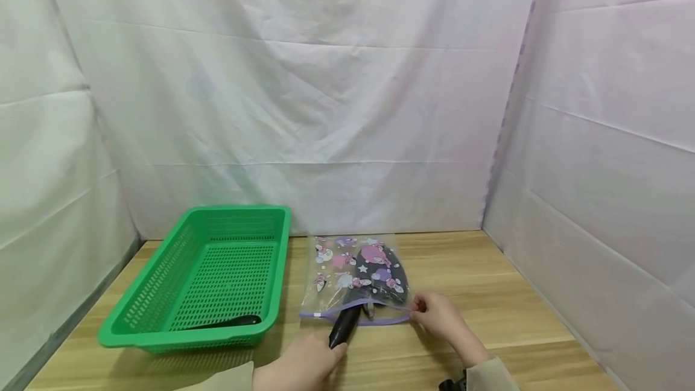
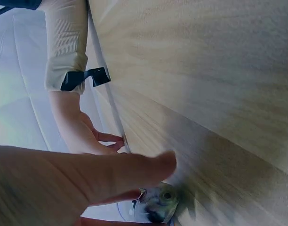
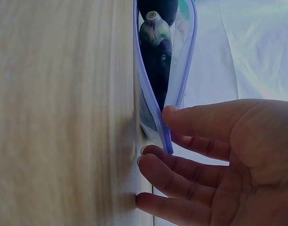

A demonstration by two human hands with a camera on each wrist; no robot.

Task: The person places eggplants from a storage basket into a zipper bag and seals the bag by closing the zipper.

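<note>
A clear zip bag (image 1: pixel 333 276) with cartoon prints and a purple zip edge lies on the table, its mouth parted toward me. Dark eggplants show inside; one greenish stem end (image 3: pixel 153 28) faces the opening. A long dark eggplant (image 1: pixel 344 326) sticks out of the mouth, its near end at the fingers of my left hand (image 1: pixel 306 362). That hand's thumb (image 2: pixel 148 167) stretches out straight, apart from the other fingers, which are partly hidden. My right hand (image 1: pixel 438 316) pinches the bag's right corner between thumb and forefinger, the other fingers loosely bent.
A green perforated basket (image 1: pixel 111 333) stands at the left, with a dark, slender object (image 1: pixel 241 320) inside near its front wall. The wooden table (image 1: pixel 488 294) is bordered by white cloth (image 1: pixel 304 107) at the back and both sides.
</note>
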